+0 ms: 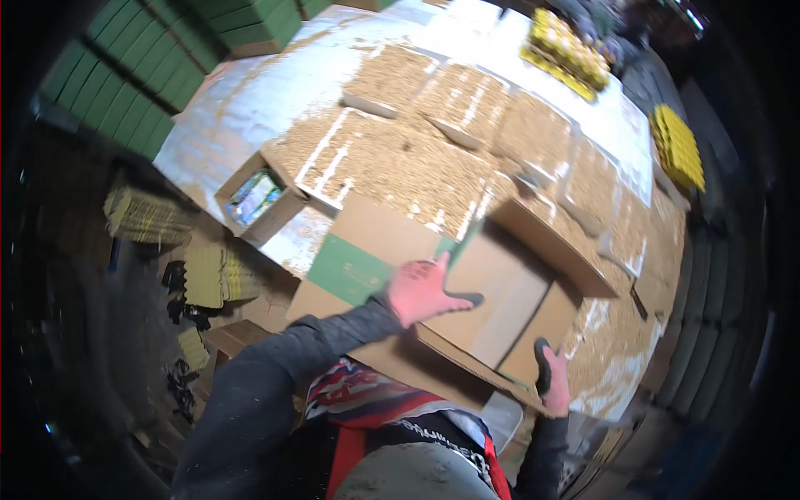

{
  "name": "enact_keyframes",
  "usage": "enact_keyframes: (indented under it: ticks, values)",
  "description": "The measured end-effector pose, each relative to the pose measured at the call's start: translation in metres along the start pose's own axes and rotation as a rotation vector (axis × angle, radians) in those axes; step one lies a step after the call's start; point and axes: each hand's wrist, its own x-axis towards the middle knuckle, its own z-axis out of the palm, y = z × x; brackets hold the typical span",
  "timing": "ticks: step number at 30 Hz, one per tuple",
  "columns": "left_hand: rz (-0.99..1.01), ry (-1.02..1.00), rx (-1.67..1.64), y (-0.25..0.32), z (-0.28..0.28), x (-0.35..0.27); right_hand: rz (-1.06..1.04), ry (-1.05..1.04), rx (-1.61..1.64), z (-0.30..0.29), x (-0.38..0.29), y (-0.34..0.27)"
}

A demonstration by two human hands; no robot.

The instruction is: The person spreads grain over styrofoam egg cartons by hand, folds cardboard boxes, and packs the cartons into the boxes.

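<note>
In front of me an open cardboard carton (494, 294) lies tilted at the near edge of the table. Its left flap (375, 231) carries a green printed band, and another flap stands up on the far right side. My left hand (431, 292), in a pink glove with dark fingertips, is spread over the fold of the left flap, thumb pointing into the carton. Whether it presses the cardboard or hovers just above is unclear. My right hand (554, 379), gloved alike, grips the carton's near right edge, its dark thumb inside and its other fingers hidden.
Cartons filled with loose husks (394, 156) cover much of the white table (231, 131). A small box of printed packets (256, 197) stands left. Yellow egg trays (565, 53) hold eggs beside another person's blurred hands. Green cartons (112, 75) are stacked left; egg trays (203, 278) lie below.
</note>
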Motion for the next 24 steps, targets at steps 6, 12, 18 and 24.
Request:
enact_keyframes:
  ticks: [6, 12, 18, 24]
  values:
    - [0.303, 0.556, -0.728, -0.091, -0.086, -0.029, -0.524, -0.082, -0.585, 0.089, 0.026, -0.077]
    - [0.035, 1.111, -0.481, -0.238, -0.124, -0.085, -0.321, -0.505, 0.164, 0.396, 0.223, -0.097]
    - [0.002, 0.756, -0.73, -0.252, -0.046, -0.087, -0.521, -0.524, 0.068, 0.602, 0.367, -0.045]
    - [-0.229, 0.717, -0.729, -0.257, -0.034, -0.062, -0.723, -0.523, -0.545, 0.539, 0.286, -0.085]
